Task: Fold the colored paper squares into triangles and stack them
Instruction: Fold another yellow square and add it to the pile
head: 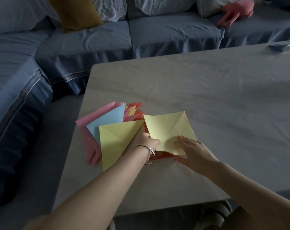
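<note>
A pale yellow paper square, creased across one corner, lies near the table's front left, on top of an orange sheet. My left hand, with a bracelet on the wrist, pinches the square's left edge; its fingertips are hidden under the paper. My right hand rests flat with straight fingers on the square's near corner. To the left lies a fanned stack of folded triangles in pink, blue and orange, with a yellow triangle on top.
The grey marbled table stretches away to the right, with a small dark object at its far right edge. A blue sofa wraps around the back and left, carrying a mustard cushion and a pink plush toy.
</note>
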### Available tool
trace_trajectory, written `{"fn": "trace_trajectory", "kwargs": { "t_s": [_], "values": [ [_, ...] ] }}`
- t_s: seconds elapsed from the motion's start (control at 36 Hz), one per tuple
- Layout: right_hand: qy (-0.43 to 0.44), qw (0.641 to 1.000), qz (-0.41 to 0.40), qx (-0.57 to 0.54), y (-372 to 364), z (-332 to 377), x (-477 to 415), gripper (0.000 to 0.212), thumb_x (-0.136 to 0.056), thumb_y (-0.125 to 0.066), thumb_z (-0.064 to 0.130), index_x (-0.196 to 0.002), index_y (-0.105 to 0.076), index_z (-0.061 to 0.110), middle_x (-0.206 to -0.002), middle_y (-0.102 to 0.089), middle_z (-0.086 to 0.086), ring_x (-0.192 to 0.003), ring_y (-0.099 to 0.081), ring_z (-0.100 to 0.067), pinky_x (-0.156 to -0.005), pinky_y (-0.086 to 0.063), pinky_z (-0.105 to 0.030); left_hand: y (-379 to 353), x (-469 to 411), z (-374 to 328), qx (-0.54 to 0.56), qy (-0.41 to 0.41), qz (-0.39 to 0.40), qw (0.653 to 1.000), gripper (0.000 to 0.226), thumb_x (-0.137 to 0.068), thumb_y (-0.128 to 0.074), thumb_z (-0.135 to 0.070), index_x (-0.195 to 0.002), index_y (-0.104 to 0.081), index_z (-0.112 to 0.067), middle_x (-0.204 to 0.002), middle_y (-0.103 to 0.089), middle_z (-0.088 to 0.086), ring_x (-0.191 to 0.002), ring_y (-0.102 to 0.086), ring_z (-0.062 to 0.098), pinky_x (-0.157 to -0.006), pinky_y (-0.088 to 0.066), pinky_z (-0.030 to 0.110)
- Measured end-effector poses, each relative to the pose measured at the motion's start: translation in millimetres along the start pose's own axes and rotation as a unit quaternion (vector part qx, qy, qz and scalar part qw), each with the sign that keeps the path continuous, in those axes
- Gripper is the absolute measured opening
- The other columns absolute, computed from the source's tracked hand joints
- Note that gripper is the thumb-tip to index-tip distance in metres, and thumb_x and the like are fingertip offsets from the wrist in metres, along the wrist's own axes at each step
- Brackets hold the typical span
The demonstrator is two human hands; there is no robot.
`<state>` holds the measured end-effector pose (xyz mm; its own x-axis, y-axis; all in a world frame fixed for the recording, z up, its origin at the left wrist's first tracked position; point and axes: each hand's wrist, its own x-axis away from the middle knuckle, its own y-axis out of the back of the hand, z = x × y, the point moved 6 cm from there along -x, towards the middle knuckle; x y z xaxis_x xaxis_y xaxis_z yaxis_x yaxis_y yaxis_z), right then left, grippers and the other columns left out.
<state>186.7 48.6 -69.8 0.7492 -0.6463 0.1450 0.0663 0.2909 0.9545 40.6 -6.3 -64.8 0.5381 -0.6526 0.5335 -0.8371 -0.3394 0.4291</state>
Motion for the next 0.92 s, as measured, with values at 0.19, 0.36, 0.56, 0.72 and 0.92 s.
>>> {"fn": "trace_trajectory", "kwargs": {
  "t_s": [0.19,0.36,0.56,0.72,0.92],
  "values": [
    [0.013,0.986,-0.165,-0.034,11,-24,12,0.059,-0.057,-0.082,0.001,-0.112,-0.064,0.011,-0.115,-0.065,-0.009,-0.103,-0.063,-0.032,-0.089,-0.043,-0.043,0,1,-4,0.110,0.002,0.064,0.992,0.017,-0.075,-0.055,0.009,-0.074,-0.051,-0.008,-0.082,-0.058,0.008,-0.063,-0.056,0.024,-0.052,-0.053,0.027],
    [0.127,0.975,-0.165,-0.077,33,-14,23,0.030,-0.058,-0.082,0.000,-0.083,-0.075,0.015,-0.098,-0.071,-0.006,-0.091,-0.067,-0.024,-0.079,-0.054,-0.037,35,-2,0,-0.014,-0.040,0.062,0.997,0.020,-0.065,-0.066,0.003,-0.073,-0.059,-0.014,-0.074,-0.061,0.002,-0.067,-0.055,0.018,-0.065,-0.048,0.023],
    [0.276,0.956,-0.078,-0.060,43,34,26,0.021,-0.067,-0.076,0.013,-0.087,-0.074,0.021,-0.089,-0.069,0.006,-0.085,-0.063,-0.011,-0.072,-0.054,-0.026,56,-7,-4,-0.011,-0.058,0.025,0.998,0.013,-0.078,-0.070,-0.015,-0.080,-0.057,-0.017,-0.079,-0.057,-0.002,-0.069,-0.053,0.012,-0.061,-0.043,0.016],
    [0.246,0.960,-0.050,-0.128,53,54,28,0.025,-0.083,-0.059,0.016,-0.106,-0.069,0.019,-0.098,-0.066,0.008,-0.094,-0.054,-0.003,-0.080,-0.038,-0.002,62,-1,-13,-0.053,-0.121,-0.036,0.991,0.008,-0.084,-0.061,-0.017,-0.077,-0.058,-0.017,-0.081,-0.061,0.003,-0.070,-0.053,0.017,-0.057,-0.043,0.019],
    [0.046,0.908,-0.153,-0.387,80,30,14,0.024,-0.078,-0.071,0.014,-0.075,-0.065,0.037,-0.072,-0.066,0.026,-0.072,-0.057,0.013,-0.067,-0.039,-0.005,53,22,-22,-0.075,-0.213,0.043,0.973,0.012,-0.079,-0.066,-0.006,-0.080,-0.063,-0.017,-0.077,-0.065,-0.001,-0.070,-0.059,0.006,-0.068,-0.047,0.015]
  ]
}}
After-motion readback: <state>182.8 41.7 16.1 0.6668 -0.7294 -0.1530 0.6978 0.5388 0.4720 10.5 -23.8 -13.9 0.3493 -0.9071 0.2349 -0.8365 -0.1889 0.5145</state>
